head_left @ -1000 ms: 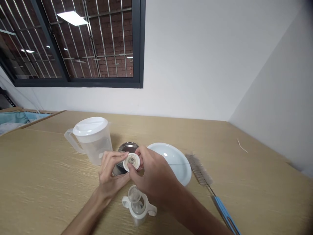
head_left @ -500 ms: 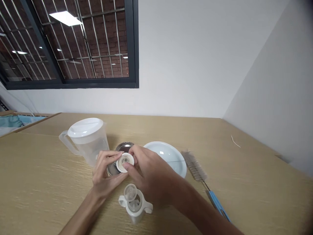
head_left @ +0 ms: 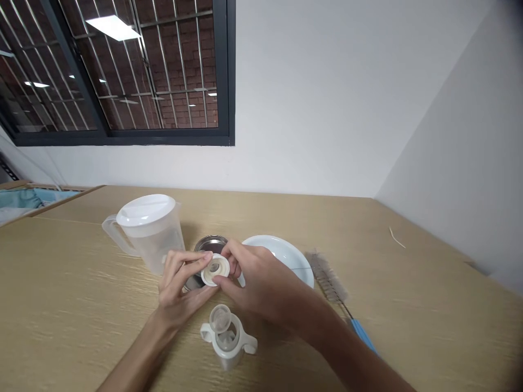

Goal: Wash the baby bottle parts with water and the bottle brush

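Note:
A round white bottle collar [head_left: 222, 266] with a translucent inner part is held up between both hands, its opening facing me. My left hand [head_left: 176, 286] grips its left rim, with fingers above and the thumb below. On the other side, my right hand [head_left: 261, 275] pinches the rim between thumb and fingers. Just below stands a white two-handled baby bottle [head_left: 229, 356] without its top. A small clear round piece [head_left: 220, 318] rests at the bottle's mouth. Behind the hands, a steel bowl [head_left: 210, 241] is partly hidden.
To the left stands a clear plastic pitcher [head_left: 157, 242] with a white lid. A white dish [head_left: 300, 261] lies behind my right forearm. Further right is a bottle brush [head_left: 329, 277] with a blue handle. A thin pale strip [head_left: 395, 238] lies near the right wall.
My right thumb has moved from the collar's middle to its lower right rim, and more of the inside shows. The whole view has shifted slightly.

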`<state>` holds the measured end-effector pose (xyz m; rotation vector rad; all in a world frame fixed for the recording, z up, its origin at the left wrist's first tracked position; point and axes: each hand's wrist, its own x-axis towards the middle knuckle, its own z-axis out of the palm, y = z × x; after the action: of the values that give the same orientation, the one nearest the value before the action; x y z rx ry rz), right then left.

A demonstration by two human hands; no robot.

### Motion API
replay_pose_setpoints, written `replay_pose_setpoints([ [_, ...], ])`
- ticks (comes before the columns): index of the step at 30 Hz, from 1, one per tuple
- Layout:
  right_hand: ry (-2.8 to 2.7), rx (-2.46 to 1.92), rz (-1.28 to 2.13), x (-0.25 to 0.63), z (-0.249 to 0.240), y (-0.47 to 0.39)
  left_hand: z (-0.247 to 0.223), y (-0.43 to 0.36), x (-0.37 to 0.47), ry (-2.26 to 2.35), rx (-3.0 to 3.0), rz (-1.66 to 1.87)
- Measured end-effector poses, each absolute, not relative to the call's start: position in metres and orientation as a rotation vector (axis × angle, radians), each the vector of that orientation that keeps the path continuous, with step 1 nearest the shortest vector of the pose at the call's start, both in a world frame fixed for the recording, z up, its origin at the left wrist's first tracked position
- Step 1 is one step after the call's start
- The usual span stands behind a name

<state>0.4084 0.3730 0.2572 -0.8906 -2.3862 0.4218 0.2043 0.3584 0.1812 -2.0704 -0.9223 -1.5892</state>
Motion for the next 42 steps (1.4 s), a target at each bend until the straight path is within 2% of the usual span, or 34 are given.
replay_pose_setpoints([
  [10, -2.314, -0.984, 0.419, 0.400, 0.250, 0.374, 0.187, 0.356, 0.205, -0.923, -2.093, -1.547],
  [25, -2.125, -0.948, 0.824, 0.401, 0.259, 0.369, 0.191, 0.357, 0.208, -0.996, -2.072, -1.678],
  [33, -2.022, -1.068, 0.762, 0.392, 0.255, 0.368, 0.189, 0.353, 0.209, -0.983, -2.052, -1.584],
  [42, -2.004, -1.049, 0.781, 0.389, 0.251, 0.368, 0.183, 0.354, 0.211, -0.918, -2.040, -1.640],
])
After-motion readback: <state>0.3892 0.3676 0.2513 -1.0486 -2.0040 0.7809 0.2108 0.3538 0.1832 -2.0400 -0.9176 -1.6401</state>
